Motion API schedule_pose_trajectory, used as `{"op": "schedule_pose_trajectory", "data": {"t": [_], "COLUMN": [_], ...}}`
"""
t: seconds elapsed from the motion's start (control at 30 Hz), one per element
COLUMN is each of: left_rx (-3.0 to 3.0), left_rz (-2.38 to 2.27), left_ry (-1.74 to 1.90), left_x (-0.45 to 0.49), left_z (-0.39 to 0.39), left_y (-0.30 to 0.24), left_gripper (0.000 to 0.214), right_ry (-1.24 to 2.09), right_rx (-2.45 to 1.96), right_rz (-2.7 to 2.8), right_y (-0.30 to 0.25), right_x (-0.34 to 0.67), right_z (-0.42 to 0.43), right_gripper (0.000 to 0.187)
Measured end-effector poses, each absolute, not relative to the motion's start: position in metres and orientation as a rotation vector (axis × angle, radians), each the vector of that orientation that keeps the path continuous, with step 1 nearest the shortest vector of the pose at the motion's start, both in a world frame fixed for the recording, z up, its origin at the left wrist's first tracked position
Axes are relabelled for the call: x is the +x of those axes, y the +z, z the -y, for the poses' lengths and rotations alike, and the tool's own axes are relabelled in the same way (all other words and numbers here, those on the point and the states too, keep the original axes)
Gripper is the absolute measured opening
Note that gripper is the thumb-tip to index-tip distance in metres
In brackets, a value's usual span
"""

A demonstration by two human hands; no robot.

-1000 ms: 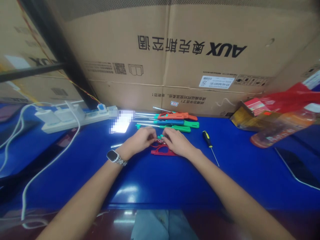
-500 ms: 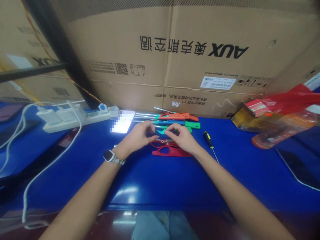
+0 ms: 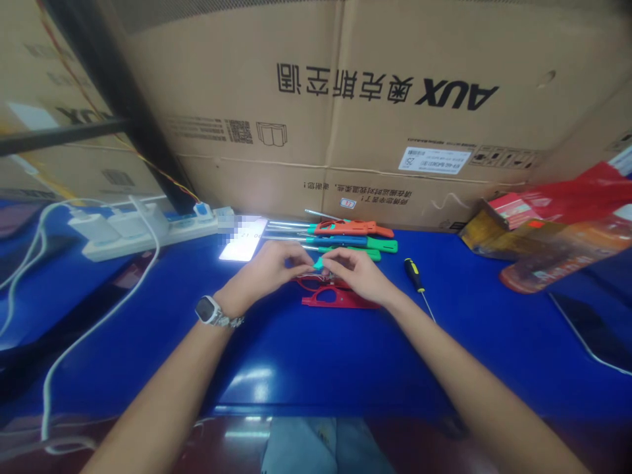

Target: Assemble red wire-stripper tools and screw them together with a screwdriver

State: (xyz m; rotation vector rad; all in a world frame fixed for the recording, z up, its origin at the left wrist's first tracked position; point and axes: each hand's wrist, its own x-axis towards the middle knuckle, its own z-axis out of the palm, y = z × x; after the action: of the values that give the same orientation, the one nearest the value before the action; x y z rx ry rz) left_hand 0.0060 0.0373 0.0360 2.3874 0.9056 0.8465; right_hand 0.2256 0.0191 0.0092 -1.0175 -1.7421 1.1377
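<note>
Between my fingertips is a small teal plastic piece (image 3: 318, 263), shaped like a lighter trigger. My right hand (image 3: 363, 276) pinches it from the right, and my left hand (image 3: 266, 276) closes thumb and finger on its left end. Just below the hands lies an opened red stick lighter (image 3: 340, 298), its half casing facing up with thin wires and inner parts showing, partly covered by my right hand. Behind the hands, several long-nosed lighters lie side by side, among them an orange one (image 3: 355, 228) and one with a green handle end (image 3: 388, 245).
A yellow-and-black screwdriver (image 3: 411, 268) lies to the right. A lit phone (image 3: 244, 240) and a white power strip (image 3: 128, 240) with cables are at the left. A bottle (image 3: 557, 260), a small box (image 3: 486, 230) and a dark phone (image 3: 592, 322) sit right. A large carton (image 3: 222, 79) stands behind.
My left hand has moved right and its fingers, which were apart, have closed on the teal piece. The piece has turned slightly in my right hand.
</note>
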Motion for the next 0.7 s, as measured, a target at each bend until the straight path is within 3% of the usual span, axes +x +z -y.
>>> {"op": "schedule_pose_trajectory", "data": {"t": [0.1, 0.4, 0.7], "left_rx": [2.367, 1.907, 1.946], "left_rz": [-0.918, -1.066, -0.812], "left_ry": [0.881, 0.762, 0.776], "left_x": [0.008, 0.003, -0.004], "left_z": [-0.035, -0.042, -0.042], "left_y": [0.036, 0.030, 0.037], "left_gripper": [0.015, 0.054, 0.028], "right_ry": [1.173, 0.524, 0.273], "right_rx": [-0.993, -0.867, -0.822], "right_rz": [1.648, 1.959, 2.120], "right_y": [0.009, 0.014, 0.012], "right_x": [0.223, 0.218, 0.222], "right_z": [-0.017, -0.005, -0.006], "right_gripper": [0.033, 0.008, 0.007]}}
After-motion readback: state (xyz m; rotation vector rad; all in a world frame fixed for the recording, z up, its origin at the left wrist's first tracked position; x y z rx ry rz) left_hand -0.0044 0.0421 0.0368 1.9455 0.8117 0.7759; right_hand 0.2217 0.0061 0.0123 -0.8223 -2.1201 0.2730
